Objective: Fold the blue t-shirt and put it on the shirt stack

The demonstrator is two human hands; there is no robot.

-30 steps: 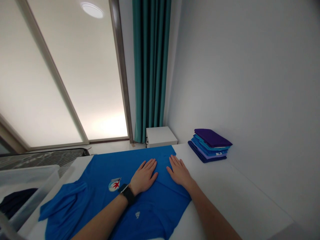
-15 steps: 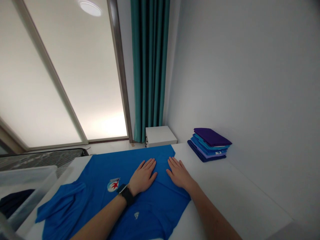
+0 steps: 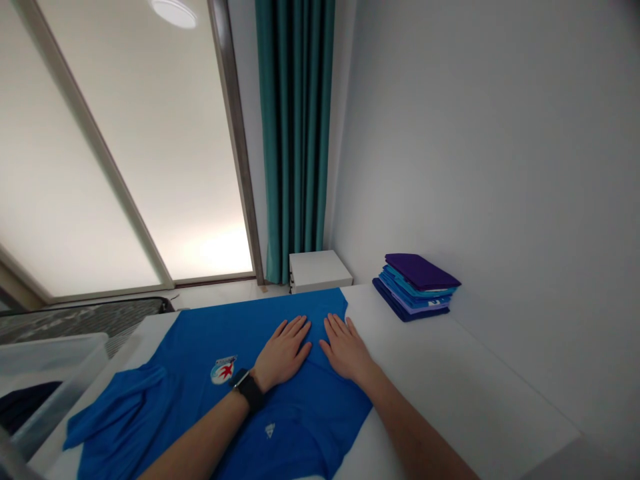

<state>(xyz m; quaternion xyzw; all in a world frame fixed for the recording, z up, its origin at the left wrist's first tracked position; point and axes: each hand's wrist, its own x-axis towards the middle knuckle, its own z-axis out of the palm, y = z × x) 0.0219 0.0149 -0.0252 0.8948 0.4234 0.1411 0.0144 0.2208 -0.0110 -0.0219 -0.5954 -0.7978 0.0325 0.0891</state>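
Note:
A blue T-shirt point(image 3: 215, 333) lies spread over the white table point(image 3: 450, 387), with a round red-and-white print and a small white logo on it. One sleeve is bunched at the left; the neckline curves near the bottom edge of the view. My left hand point(image 3: 283, 353), with a dark watch point(image 3: 249, 388) on the wrist, rests flat on the middle of the shirt, fingers stretched out. Close beside it on the right, my right hand point(image 3: 346, 348) also lies flat on the fabric near the shirt's right edge. Neither hand grasps anything.
A stack of folded clothes point(image 3: 417, 287) sits at the table's back right, by the wall. At the left stands a clear plastic bin point(image 3: 65, 393) with dark cloth point(image 3: 25, 407) inside. Behind the table are a white cabinet point(image 3: 320, 268) and a green curtain point(image 3: 296, 147).
My right hand has slid slightly left across the shirt, closer to my left hand. My left hand stays in about the same place. The view has shifted a little.

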